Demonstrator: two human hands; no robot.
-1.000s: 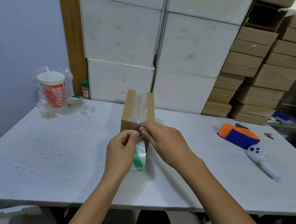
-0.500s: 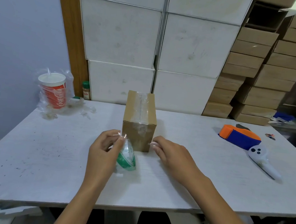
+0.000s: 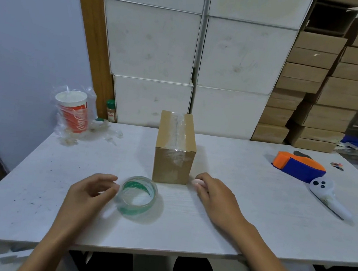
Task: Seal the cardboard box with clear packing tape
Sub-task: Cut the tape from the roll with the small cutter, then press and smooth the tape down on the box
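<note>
A small brown cardboard box [image 3: 174, 157] stands mid-table, with a strip of clear tape running along its top seam and down its near face. The roll of clear packing tape [image 3: 138, 197], green inside its core, lies flat on the table just in front of the box's left corner. My left hand [image 3: 89, 194] hovers beside the roll on its left, fingers curled and apart, holding nothing. My right hand [image 3: 215, 196] rests palm-down on the table by the box's near right corner, empty.
On the white table [image 3: 229, 233]: a red paper cup in a plastic bag [image 3: 72, 113] at the back left, an orange and blue tape dispenser [image 3: 298, 165] and a white controller [image 3: 326, 195] on the right. Stacked white and brown boxes stand behind the table.
Both hands left the box's near face. My left hand carried the tape roll down, laid it flat on the table and let go. My right hand dropped to the table.
</note>
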